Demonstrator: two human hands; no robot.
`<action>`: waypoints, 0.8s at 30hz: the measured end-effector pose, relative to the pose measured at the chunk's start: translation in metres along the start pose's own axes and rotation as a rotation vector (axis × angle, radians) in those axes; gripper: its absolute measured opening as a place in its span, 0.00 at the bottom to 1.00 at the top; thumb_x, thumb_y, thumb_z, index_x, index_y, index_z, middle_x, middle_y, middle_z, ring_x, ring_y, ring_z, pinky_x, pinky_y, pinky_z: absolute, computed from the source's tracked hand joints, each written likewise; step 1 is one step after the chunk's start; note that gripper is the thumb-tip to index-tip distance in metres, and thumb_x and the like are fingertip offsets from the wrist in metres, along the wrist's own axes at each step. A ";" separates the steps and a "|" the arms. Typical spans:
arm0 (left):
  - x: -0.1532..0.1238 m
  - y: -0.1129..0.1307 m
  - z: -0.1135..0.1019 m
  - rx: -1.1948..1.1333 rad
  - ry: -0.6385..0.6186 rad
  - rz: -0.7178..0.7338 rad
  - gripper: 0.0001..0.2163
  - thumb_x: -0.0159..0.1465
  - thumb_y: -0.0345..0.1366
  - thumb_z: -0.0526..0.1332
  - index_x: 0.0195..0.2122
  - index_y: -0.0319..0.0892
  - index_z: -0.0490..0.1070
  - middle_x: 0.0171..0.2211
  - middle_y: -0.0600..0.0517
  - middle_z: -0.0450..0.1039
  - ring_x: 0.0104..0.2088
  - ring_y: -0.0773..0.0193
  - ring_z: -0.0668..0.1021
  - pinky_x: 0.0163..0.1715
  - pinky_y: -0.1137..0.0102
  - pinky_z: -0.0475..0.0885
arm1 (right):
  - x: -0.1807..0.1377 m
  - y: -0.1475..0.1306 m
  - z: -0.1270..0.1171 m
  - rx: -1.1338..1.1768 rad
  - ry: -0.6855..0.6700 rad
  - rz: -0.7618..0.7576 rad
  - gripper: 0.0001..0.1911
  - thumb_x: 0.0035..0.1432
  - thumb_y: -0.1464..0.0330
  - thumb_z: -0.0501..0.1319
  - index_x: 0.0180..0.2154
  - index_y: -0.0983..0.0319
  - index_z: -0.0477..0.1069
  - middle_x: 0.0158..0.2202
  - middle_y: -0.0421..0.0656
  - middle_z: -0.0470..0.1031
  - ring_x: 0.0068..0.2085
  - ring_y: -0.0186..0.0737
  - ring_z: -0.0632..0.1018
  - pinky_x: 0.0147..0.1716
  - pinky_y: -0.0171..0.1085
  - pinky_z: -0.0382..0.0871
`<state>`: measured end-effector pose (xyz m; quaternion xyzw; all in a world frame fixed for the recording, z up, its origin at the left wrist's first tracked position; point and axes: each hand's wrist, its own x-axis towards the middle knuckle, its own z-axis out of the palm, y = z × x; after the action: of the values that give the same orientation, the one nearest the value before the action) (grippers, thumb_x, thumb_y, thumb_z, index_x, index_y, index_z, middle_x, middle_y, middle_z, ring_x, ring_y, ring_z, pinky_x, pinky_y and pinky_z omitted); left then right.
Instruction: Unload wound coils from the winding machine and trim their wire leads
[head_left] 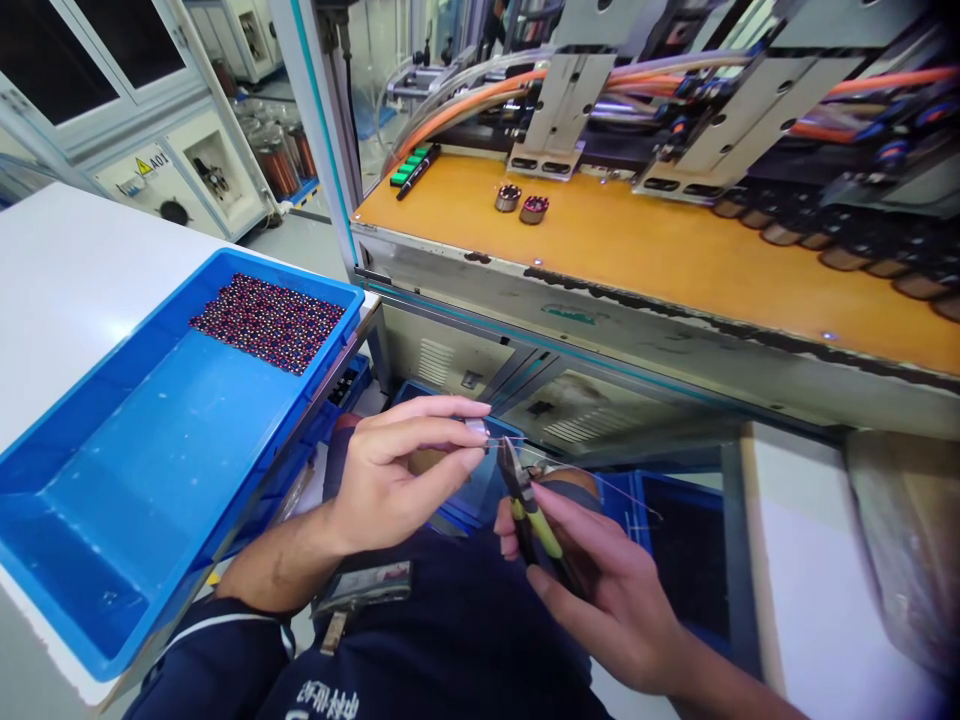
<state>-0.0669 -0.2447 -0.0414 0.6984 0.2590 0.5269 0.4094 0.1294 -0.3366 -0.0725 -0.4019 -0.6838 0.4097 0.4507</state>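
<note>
My left hand (397,470) pinches a small metal part (477,430) between thumb and fingertips, low in the middle of the view. A thin wire runs from the part to the right. My right hand (600,590) grips yellow-handled cutters (534,512), whose jaws point up and sit just to the right of the part, close to the wire.
A blue tray (150,440) on the white table at left holds several rows of small dark red parts (270,322) in its far corner. An orange machine bed (660,250) ahead carries two loose round parts (520,203). Blue bins (675,520) stand below.
</note>
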 end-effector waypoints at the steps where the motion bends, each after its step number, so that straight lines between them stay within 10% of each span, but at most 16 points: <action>1: 0.000 0.000 0.000 0.003 -0.003 0.000 0.09 0.59 0.23 0.67 0.39 0.40 0.80 0.45 0.43 0.81 0.43 0.59 0.83 0.43 0.66 0.81 | 0.000 0.000 0.000 -0.001 0.000 -0.001 0.35 0.59 0.79 0.56 0.65 0.53 0.59 0.40 0.43 0.75 0.35 0.35 0.78 0.38 0.35 0.78; 15: -0.002 -0.005 -0.003 0.056 -0.067 0.061 0.08 0.59 0.24 0.67 0.39 0.39 0.78 0.46 0.43 0.79 0.43 0.60 0.83 0.45 0.65 0.80 | -0.009 -0.008 -0.002 0.221 0.073 0.248 0.24 0.64 0.71 0.60 0.61 0.54 0.66 0.38 0.44 0.76 0.35 0.35 0.79 0.38 0.33 0.78; 24: -0.007 -0.015 -0.006 -0.063 -0.087 0.228 0.22 0.56 0.18 0.67 0.43 0.46 0.59 0.48 0.48 0.73 0.48 0.56 0.82 0.47 0.60 0.82 | -0.020 -0.024 -0.019 0.250 -0.045 0.272 0.34 0.61 0.79 0.58 0.64 0.46 0.62 0.50 0.47 0.77 0.49 0.43 0.81 0.51 0.40 0.75</action>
<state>-0.0740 -0.2410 -0.0570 0.7322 0.1435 0.5472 0.3793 0.1481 -0.3593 -0.0517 -0.4221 -0.5769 0.5574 0.4222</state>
